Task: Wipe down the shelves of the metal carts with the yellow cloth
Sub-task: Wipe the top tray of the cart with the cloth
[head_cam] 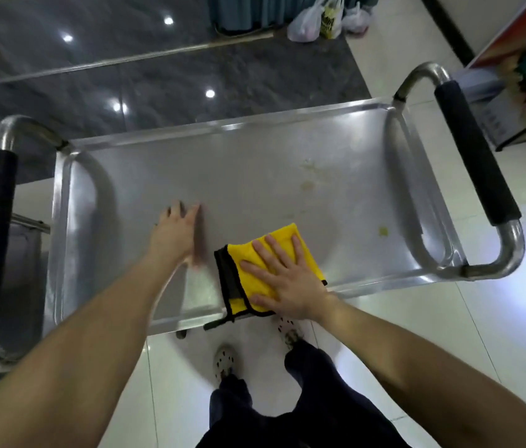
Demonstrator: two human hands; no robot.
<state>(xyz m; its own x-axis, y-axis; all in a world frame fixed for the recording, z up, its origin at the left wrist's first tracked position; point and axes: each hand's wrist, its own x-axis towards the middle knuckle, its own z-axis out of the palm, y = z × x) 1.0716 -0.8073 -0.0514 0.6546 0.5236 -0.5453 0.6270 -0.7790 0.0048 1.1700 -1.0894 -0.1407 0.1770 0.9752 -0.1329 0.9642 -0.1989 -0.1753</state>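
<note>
item: folded yellow microfibre cloth with black trim [282, 250], lying on the steel top shelf of the metal cart [222, 169], at its near edge. right hand [282, 279] pressed flat on the cloth, fingers straight and spread. left hand [176, 234] just left of the cloth, motion-blurred, fingers extended, holding nothing. yellowish stains [311, 179] beyond the cloth.

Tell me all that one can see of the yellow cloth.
The yellow cloth looks soft and fluffy, with black edging and a grey underside showing at its left side. It lies folded flat on the top shelf near the front rim. The right hand presses on it with straight, spread fingers.
</note>
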